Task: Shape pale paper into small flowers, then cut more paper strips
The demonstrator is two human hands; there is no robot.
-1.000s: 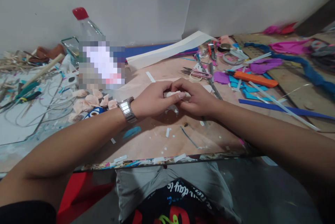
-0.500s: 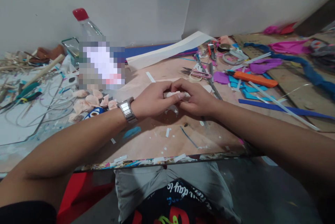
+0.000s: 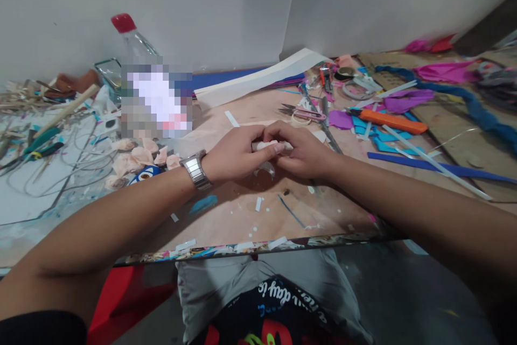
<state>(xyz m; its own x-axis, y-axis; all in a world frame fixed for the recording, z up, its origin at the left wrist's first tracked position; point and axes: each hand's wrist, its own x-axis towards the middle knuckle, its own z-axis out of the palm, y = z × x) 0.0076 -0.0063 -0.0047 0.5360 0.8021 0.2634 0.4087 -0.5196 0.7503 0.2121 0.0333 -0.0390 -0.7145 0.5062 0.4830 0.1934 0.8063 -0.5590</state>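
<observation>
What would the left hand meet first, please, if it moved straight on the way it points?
Most likely the right hand, ahead of the left hand and seemingly touching it; a small pale piece shows between them, though depth is unclear.

On the paper-covered desk (image 3: 234, 210), the left hand (image 3: 234, 154) and right hand (image 3: 307, 154) meet at centre around a small pale piece (image 3: 264, 146). Left: crumpled peach pieces (image 3: 143, 154); behind these, a clear bottle with red cap (image 3: 139, 42); further left, green-handled pliers (image 3: 42, 139). Behind the hands: pink-handled metal snips (image 3: 309, 113), then a long cream paper strip (image 3: 258, 80). Right: an orange plastic cutter (image 3: 393, 121) upon flat blue scraps (image 3: 383, 145).
</observation>
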